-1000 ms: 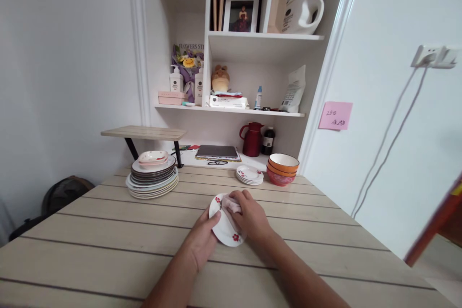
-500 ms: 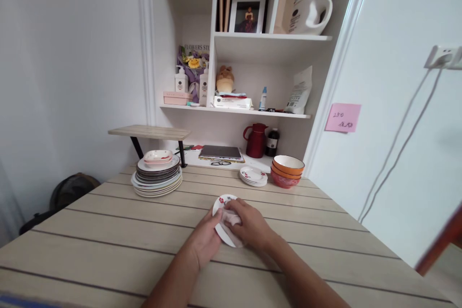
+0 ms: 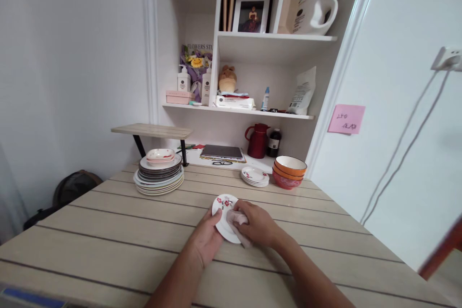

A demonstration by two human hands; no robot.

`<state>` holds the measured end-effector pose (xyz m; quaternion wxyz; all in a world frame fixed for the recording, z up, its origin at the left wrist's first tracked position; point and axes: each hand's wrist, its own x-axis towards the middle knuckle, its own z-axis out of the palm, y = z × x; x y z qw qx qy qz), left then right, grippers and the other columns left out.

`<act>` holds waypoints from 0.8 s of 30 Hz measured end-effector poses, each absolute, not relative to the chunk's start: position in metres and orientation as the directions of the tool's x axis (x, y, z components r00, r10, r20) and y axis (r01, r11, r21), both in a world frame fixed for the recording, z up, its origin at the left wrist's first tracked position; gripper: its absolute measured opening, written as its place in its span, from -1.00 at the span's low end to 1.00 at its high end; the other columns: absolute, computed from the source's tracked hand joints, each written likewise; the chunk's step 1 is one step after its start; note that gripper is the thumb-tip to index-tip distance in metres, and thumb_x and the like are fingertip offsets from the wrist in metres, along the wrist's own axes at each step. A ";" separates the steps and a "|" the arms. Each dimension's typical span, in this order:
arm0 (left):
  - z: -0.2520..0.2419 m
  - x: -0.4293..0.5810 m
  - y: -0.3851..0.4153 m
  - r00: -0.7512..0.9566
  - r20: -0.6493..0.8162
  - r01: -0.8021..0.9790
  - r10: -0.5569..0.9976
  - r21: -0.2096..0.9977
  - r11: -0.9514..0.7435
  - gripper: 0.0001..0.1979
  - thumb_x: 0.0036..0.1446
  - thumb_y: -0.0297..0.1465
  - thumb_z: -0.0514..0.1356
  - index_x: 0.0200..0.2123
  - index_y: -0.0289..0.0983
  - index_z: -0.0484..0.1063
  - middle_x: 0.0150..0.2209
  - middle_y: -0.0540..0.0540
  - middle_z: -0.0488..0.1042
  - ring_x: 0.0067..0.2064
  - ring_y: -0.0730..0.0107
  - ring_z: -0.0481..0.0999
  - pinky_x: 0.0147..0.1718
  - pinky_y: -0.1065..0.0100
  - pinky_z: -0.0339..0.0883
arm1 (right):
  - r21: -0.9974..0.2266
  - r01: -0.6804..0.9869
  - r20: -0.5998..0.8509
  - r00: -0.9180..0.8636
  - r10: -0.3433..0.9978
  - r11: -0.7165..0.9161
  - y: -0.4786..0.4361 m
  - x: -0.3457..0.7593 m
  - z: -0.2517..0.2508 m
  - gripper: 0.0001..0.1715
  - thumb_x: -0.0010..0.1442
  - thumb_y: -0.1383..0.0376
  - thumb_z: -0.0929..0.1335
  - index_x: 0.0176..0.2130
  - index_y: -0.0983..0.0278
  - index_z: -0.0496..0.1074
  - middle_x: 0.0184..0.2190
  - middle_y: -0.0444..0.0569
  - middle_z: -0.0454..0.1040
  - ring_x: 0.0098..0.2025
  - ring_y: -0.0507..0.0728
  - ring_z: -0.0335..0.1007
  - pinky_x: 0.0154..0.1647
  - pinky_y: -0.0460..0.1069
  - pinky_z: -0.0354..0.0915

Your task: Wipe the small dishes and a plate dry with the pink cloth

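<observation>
A small white plate (image 3: 223,225) with red flowers near its far rim is tilted up above the table. My left hand (image 3: 208,233) grips it by the left edge, thumb on the upper face and the other fingers underneath. Bunched in my right hand (image 3: 257,224) is a pale wiping cloth (image 3: 236,218), pressed against the plate's right side, one end hanging past the rim. Beyond the hands stand a short stack of similar flowered plates (image 3: 254,174) and some nested bowls (image 3: 289,171), orange above and red below.
At the left rises a tall stack of plates (image 3: 159,184) topped by small dishes, beside a low wooden riser (image 3: 151,130). Along the back are glasses (image 3: 222,163), a laptop (image 3: 223,151), a red jug (image 3: 257,140) and a dark bottle (image 3: 274,142). Shelves (image 3: 267,112) hang above.
My right hand and the cloth have slid right across the plate, uncovering more of its middle and its flowers. The left hand keeps its hold. The whole view has shifted slightly.
</observation>
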<state>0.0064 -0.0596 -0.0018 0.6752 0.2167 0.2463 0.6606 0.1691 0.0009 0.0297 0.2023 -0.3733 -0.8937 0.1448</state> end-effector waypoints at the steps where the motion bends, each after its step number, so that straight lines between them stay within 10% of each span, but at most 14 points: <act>1: -0.002 0.006 -0.060 0.010 -0.044 -0.786 0.999 0.617 0.035 -0.61 0.17 -0.49 0.23 0.08 -0.32 0.40 -0.07 -0.24 0.59 -0.02 0.17 0.56 0.08 0.20 0.31 | -0.408 0.590 0.253 -0.660 0.707 0.697 -0.002 0.167 0.031 -0.65 0.00 0.37 0.35 -0.15 0.18 0.36 -0.23 -0.09 0.50 -0.25 0.13 0.37 -0.32 -0.06 0.09; 13: 0.004 0.008 -0.061 0.038 -0.062 -0.754 0.997 0.653 0.069 -0.62 0.17 -0.48 0.23 0.07 -0.34 0.40 -0.08 -0.24 0.60 -0.08 0.22 0.59 0.10 0.22 0.28 | -0.410 0.715 0.286 -0.488 0.824 0.566 0.012 0.158 0.033 -0.65 0.18 0.30 0.29 -0.01 0.15 0.31 -0.05 -0.01 0.43 -0.14 0.15 0.37 -0.27 -0.04 0.09; 24: 0.008 0.008 -0.062 0.113 -0.073 -0.773 0.991 0.620 0.134 -0.56 0.25 -0.24 0.15 0.09 -0.39 0.39 0.04 -0.28 0.52 0.09 0.14 0.48 0.16 0.18 0.24 | -0.392 0.606 0.156 -0.698 0.699 0.692 -0.008 0.168 0.041 -0.58 0.07 0.25 0.38 -0.03 0.16 0.37 -0.15 -0.03 0.52 -0.22 0.15 0.38 -0.30 -0.04 0.11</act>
